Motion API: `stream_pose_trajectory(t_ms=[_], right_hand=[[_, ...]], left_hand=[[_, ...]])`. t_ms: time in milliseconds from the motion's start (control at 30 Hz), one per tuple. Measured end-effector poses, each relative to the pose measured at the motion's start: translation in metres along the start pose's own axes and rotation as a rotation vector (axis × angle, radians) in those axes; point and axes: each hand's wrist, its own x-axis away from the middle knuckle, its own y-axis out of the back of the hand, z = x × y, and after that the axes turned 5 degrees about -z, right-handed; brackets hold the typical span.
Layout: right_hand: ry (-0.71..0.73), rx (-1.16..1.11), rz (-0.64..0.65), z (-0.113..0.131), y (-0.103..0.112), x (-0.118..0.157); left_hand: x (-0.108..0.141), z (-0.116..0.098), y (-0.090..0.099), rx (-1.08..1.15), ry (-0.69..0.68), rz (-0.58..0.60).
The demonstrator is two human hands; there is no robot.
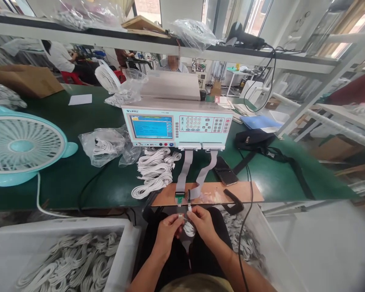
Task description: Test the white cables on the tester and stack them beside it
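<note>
Between my hands hangs a coiled white cable [189, 229]. My left hand [169, 228] pinches one of its end connectors, just short of the small green circuit board [179, 199]. The other end is pinched by my right hand [202, 222], with its connector up against the socket at the tip of the right ribbon cable [207, 171]; whether it is fully seated I cannot tell. The left ribbon cable [185, 170] runs from the cable tester [176, 125] to the green board. Both boards rest by a brown wooden strip [246, 192] at the table's front edge.
Bundled white cables [155, 170] lie left of the ribbons. A white bin [121, 247] of cable coils stands at my left, another bin [276, 259] at my right. Also about are a fan [21, 144], a phone [225, 172], a black bag [254, 140] and a hanging black cord [242, 227].
</note>
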Motion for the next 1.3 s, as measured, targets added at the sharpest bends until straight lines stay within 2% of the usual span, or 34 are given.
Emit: stream_pose_trajectory(t_ms=[200,367,467,600,733,1100,1300], right_hand=[[-0.011,-0.014,0.006,0.005,0.000,-0.001],[-0.172,-0.199,0.022,0.007,-0.006,-0.001],[-0.263,-0.322,-0.009,0.008,-0.010,-0.002],[-0.329,-0.310,-0.013,0.011,-0.010,-0.003],[-0.304,-0.270,0.008,0.011,-0.007,-0.004],[-0.302,-0.305,0.007,0.017,-0.008,-0.003],[-0.286,-0.366,0.114,0.019,-0.010,0.000]], left_hand=[[-0.008,-0.003,0.008,-0.198,-0.089,0.039],[-0.009,-0.015,0.013,-0.350,-0.218,0.185],[-0.007,-0.019,0.011,-0.326,-0.269,0.213],[-0.006,-0.017,0.004,-0.248,-0.288,0.132],[-0.007,-0.015,-0.002,-0.259,-0.321,0.019],[-0.012,-0.005,-0.008,-0.152,-0.306,-0.080],[-0.015,0.003,-0.008,-0.190,-0.330,-0.121]])
